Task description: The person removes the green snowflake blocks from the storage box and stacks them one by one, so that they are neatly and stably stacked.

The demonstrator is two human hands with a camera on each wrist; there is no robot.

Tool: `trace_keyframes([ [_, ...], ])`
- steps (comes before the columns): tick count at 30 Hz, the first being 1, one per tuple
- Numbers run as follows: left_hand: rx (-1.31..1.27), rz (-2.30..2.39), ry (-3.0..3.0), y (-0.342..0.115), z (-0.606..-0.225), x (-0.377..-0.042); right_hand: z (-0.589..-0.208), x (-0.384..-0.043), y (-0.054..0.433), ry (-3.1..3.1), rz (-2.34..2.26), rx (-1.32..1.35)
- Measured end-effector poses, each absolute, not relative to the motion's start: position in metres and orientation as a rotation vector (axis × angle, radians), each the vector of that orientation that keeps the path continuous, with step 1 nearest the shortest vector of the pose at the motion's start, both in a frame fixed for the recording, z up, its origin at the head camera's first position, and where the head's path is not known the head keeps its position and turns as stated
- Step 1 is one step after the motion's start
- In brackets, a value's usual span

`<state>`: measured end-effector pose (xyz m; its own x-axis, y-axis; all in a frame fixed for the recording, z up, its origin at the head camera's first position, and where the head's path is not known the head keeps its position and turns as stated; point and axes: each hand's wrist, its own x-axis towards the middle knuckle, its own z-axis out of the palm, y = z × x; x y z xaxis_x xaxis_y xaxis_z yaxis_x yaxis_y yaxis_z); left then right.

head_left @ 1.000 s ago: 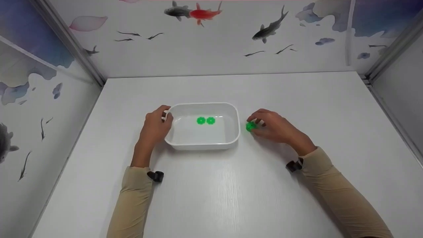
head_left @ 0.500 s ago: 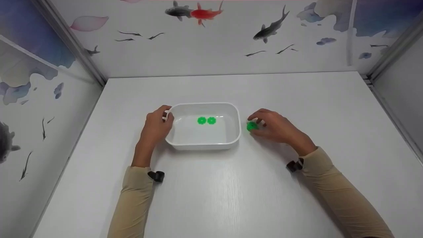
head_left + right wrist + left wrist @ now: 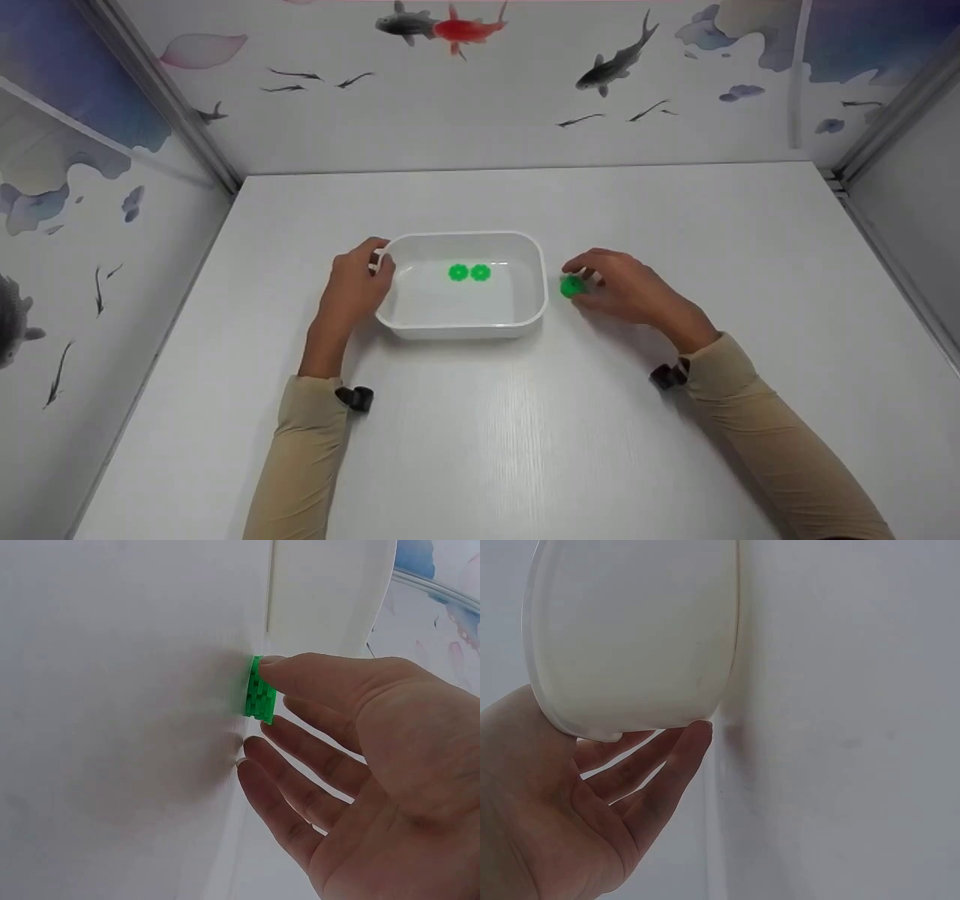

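My left hand [image 3: 354, 285] grips the left end of a white plastic tub [image 3: 457, 331], its thumb over the rim. In the left wrist view its fingers [image 3: 660, 784] lie against the tub's outer end wall. Two green flower-shaped discs [image 3: 480, 273] lie side by side on the tub's floor. Just right of the tub, my right hand [image 3: 626, 289] pinches a small green stack of notched discs [image 3: 260, 690] between thumb and fingers. The right wrist view shows the stack on edge, right at the table surface, with the other fingers spread below it.
The white table [image 3: 480, 450] ends at a back wall [image 3: 480, 120] printed with fish. Side panels stand at left and right. Each wrist wears a black camera mount [image 3: 360, 399].
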<state>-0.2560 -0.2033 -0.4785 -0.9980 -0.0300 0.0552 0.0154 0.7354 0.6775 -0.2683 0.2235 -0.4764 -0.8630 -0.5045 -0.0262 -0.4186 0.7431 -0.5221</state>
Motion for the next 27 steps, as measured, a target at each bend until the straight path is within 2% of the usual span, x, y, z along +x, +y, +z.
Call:
trace_keyframes([
  [27, 0.049, -1.095, -2.887, -0.2018, -0.4764, -0.2547, -0.4785, -0.2696, 0.2228, 2.78, -0.796, -0.776],
])
